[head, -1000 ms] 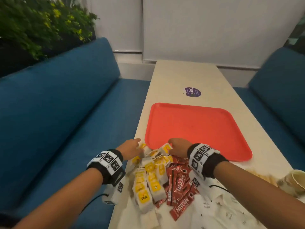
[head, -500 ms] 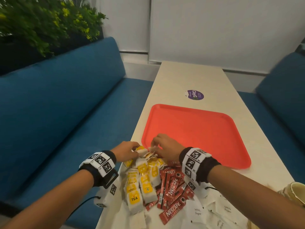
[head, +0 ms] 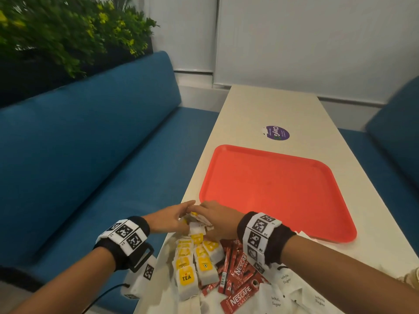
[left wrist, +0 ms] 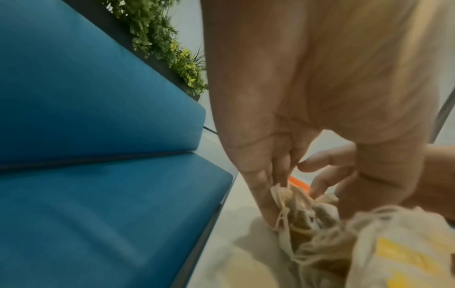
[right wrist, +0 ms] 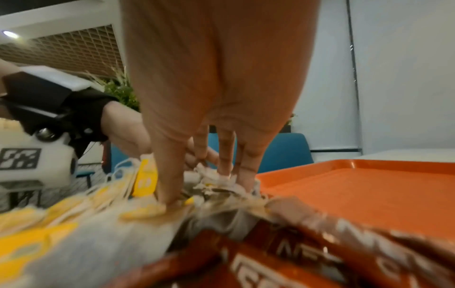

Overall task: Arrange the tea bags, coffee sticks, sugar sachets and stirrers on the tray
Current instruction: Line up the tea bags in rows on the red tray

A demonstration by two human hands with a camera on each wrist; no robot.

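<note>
An orange-red tray lies on the cream table with nothing on it. In front of it is a heap: yellow-tagged tea bags, red Nescafe coffee sticks and white sugar sachets. My left hand and right hand meet at the heap's far end, by the tray's near-left corner. The left hand pinches a bunch of tea bags between fingers and thumb. The right hand grips the same bunch from the other side. I see no stirrers clearly.
Blue benches run along both sides of the narrow table, whose left edge lies just beside my left hand. A purple sticker sits beyond the tray. Something pale, cut off by the frame, shows at the right edge. Plants stand behind the left bench.
Both hands have closed in on each other over the far end of the tea bags. The right hand slid left from the coffee sticks and now grips the bunch with the left.
</note>
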